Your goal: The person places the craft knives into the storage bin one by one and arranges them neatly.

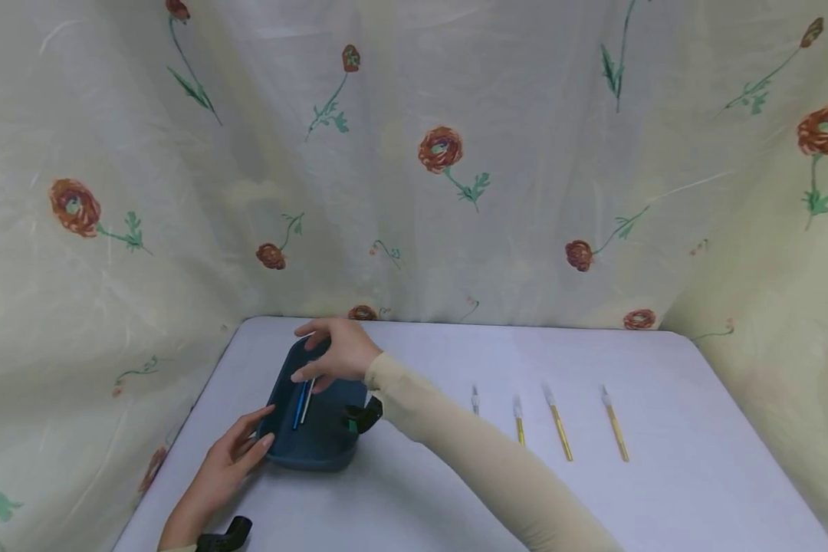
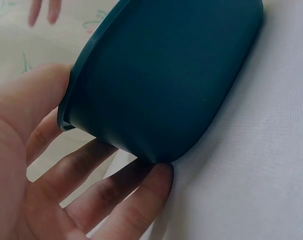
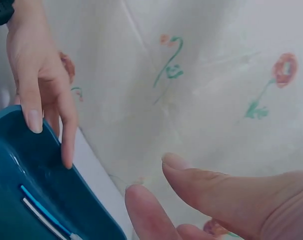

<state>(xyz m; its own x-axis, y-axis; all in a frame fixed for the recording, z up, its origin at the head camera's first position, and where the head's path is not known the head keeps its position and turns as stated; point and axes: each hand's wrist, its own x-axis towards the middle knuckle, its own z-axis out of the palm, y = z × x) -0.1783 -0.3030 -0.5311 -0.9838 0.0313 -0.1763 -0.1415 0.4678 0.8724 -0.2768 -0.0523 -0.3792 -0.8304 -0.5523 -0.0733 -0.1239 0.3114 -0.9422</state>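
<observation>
A dark teal plastic box with rounded corners stands at the left of the table. At its near left corner my left hand holds the rim; the left wrist view shows the fingers against the outer wall. Inside the box lie a slim blue pen-like stick and a silver-white stick side by side. Over these hangs my right hand, thumb and fingers loosely bent. In the right wrist view its thumb and forefinger are apart with nothing between them, and both sticks lie beyond the fingertips.
Several slim pen-like tools with clear caps lie spaced out right of centre, among them a silver one and a gold one. My right sleeve crosses the table in front of the silver one. A flowered curtain hangs behind the white table.
</observation>
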